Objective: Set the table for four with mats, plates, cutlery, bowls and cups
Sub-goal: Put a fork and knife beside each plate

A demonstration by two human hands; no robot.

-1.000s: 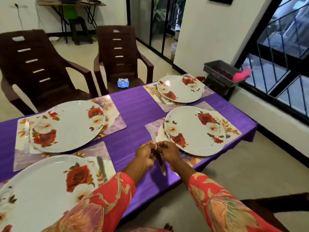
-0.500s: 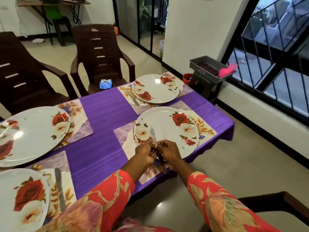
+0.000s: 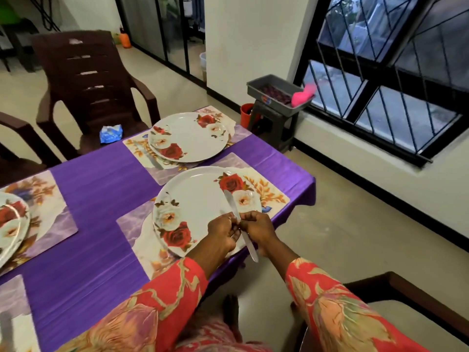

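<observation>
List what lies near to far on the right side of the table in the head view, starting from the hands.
Hands, left and right, pinching a knife → near plate on its mat → far plate on its mat → brown chair beyond the table edge.

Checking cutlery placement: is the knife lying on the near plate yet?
Cannot tell. In the head view both hands pinch the knife mid-length over the near plate; no gap or contact shows plainly.

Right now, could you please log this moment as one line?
stage: cutlery | hands: left hand and right hand pinch silver table knife | over: white rose-patterned round plate
</observation>
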